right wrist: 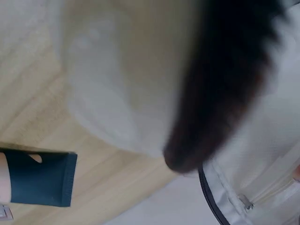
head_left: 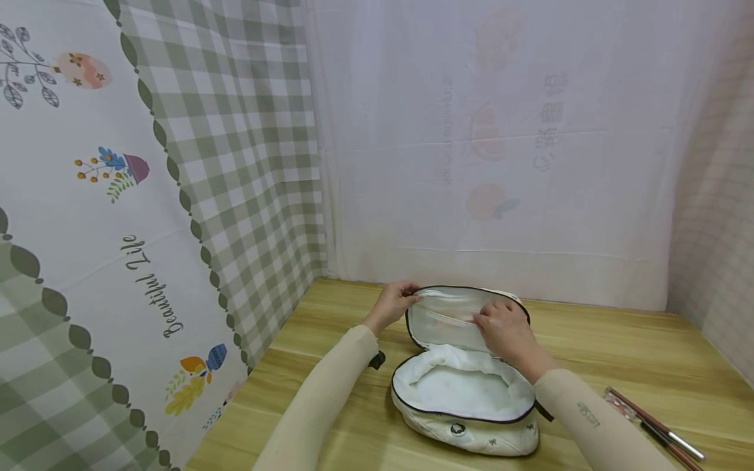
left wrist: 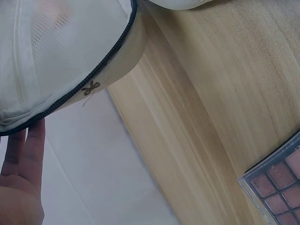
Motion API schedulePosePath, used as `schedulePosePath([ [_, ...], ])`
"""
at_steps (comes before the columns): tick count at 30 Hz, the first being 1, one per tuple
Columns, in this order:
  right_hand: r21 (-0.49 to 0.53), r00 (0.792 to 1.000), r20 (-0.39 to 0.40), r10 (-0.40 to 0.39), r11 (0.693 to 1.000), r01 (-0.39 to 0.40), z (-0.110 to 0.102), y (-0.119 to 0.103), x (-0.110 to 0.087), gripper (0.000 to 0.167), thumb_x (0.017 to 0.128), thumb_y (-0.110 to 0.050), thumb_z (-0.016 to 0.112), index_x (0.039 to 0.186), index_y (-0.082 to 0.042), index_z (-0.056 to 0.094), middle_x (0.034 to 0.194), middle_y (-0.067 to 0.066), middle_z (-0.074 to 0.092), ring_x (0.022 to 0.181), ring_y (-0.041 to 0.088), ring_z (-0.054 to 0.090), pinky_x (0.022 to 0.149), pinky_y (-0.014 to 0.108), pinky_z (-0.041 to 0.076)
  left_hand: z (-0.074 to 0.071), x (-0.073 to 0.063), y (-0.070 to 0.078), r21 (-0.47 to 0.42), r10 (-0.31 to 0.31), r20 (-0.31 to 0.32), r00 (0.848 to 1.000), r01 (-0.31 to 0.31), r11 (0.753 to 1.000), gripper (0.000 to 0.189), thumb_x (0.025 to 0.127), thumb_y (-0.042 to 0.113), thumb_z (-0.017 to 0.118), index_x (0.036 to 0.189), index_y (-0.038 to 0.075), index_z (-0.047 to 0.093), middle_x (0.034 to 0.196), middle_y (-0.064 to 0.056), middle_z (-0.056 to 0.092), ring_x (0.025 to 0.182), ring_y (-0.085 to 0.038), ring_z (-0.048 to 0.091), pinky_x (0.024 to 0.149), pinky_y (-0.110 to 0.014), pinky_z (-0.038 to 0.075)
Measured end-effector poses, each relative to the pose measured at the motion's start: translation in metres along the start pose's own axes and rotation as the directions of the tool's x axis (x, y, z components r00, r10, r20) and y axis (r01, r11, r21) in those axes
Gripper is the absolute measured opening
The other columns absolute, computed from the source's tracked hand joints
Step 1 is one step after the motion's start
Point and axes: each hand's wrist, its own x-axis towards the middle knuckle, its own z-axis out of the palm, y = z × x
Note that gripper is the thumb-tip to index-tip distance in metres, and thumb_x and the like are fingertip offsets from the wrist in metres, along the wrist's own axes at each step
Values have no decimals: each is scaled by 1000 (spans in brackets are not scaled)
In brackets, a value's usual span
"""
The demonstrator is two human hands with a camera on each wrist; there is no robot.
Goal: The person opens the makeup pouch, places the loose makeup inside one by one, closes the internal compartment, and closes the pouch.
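A cream makeup bag [head_left: 465, 437] with black zipper trim and small dark prints lies unzipped, its padded white inside facing up. Its lid [head_left: 423, 330] stands raised at the back. My left hand [head_left: 390, 304] pinches the lid's upper left rim; in the left wrist view its fingers [left wrist: 30, 157] reach behind the trim. My right hand [head_left: 508, 332] pinches the edge of the mesh pocket inside the lid, right of its middle. In the right wrist view a dark blurred shape [right wrist: 211, 108] covers much of the bag, and a zipper pull [right wrist: 246, 202] shows at the lid.
Makeup brushes [head_left: 656, 418] lie on the wooden table [head_left: 347, 418] to the right, partly behind my right sleeve. The left wrist view has an eyeshadow palette [left wrist: 281, 187] in its corner. A dark green tube [right wrist: 42, 180] appears in the right wrist view. Hanging cloths surround the table.
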Motion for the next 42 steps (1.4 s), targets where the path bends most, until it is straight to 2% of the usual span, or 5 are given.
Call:
schedulePosePath([
  [6,-44,998,61,-27,999,29,-1,-5,-6,14,77,-13,83,86,-14,73,77,2,71,70,24,64,71,46,44,1,0,0,10,-4,-3,1000,4,1000,15,96,8,66,109,5,72,98,-2,70,88,-10,61,76,-25,50],
  [14,-66,990,-126,-70,996,62,-1,-4,-6,48,59,-57,87,73,-15,69,56,3,59,48,23,52,64,43,41,2,-1,-2,6,0,-19,1000,1,1000,15,96,8,66,110,6,72,98,-1,70,89,-11,61,75,-25,50],
  [22,49,999,-45,-4,999,6,-17,-3,-13,21,70,-6,84,88,-13,76,71,3,68,63,23,63,70,43,51,4,-2,-5,-19,0,-29,1000,-1,1000,14,96,5,65,108,7,72,96,0,69,88,-10,61,74,-25,51],
  [36,170,989,-106,106,982,-87,-58,37,-53,25,71,-6,83,95,-5,77,82,7,73,60,25,65,50,42,50,5,-6,-10,-10,4,-52,999,-5,1000,17,95,5,66,111,8,73,101,0,69,93,-13,62,76,-26,52],
  [42,130,976,-27,215,969,-210,-76,65,-80,26,74,-6,80,99,-3,76,89,15,73,64,31,67,45,41,46,6,-6,-13,-8,11,-55,998,-11,1000,17,95,4,67,110,7,73,99,-1,69,92,-12,62,75,-25,52],
])
